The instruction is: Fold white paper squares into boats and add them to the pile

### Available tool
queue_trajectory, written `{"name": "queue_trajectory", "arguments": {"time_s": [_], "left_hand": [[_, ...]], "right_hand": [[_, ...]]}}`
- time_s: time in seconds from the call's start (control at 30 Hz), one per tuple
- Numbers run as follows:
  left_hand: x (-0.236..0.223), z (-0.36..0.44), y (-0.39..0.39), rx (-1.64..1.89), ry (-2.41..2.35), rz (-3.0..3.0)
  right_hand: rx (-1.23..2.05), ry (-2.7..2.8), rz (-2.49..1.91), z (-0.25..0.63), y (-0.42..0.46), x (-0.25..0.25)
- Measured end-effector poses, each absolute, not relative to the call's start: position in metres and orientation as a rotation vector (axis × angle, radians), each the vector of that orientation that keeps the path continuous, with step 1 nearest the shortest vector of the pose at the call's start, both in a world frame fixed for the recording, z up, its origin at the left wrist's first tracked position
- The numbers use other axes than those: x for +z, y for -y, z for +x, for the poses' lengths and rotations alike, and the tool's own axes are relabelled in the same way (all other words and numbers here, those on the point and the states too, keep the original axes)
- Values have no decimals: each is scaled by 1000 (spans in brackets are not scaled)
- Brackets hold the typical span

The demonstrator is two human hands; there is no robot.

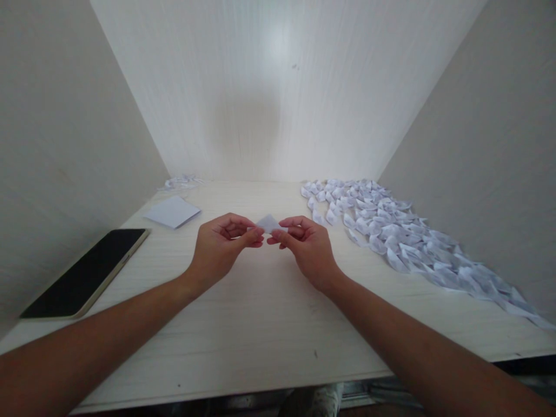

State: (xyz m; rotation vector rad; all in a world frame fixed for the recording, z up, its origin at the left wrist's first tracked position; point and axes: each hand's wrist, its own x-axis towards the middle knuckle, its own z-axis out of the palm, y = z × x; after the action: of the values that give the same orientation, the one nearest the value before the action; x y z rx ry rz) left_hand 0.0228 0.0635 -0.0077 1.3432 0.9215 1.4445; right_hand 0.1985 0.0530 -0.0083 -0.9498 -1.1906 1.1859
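A small folded piece of white paper [270, 222] is held up between my two hands over the middle of the table, its pointed corner facing upward. My left hand [226, 240] pinches its left end between thumb and fingers. On the opposite end, my right hand [306, 246] grips it the same way, thumb toward me. The fingertips cover both ends of the paper, so its full shape is partly hidden.
Many small folded paper pieces [391, 231] are heaped along the right wall. A stack of white paper sheets [172, 212], thin paper scraps [180, 182] and a dark-screened tablet or phone [87, 272] lie at left. Panels enclose the white table [260, 336] on three sides.
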Motion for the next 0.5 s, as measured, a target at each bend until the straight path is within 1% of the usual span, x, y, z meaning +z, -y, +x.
{"name": "queue_trajectory", "arguments": {"time_s": [0.3, 0.5], "left_hand": [[-7, 22, -65, 1460, -923, 1318], [-5, 22, -65, 1468, -927, 1317]], "right_hand": [[1300, 1163, -1004, 200, -54, -9], [1379, 1149, -949, 202, -57, -14]]}}
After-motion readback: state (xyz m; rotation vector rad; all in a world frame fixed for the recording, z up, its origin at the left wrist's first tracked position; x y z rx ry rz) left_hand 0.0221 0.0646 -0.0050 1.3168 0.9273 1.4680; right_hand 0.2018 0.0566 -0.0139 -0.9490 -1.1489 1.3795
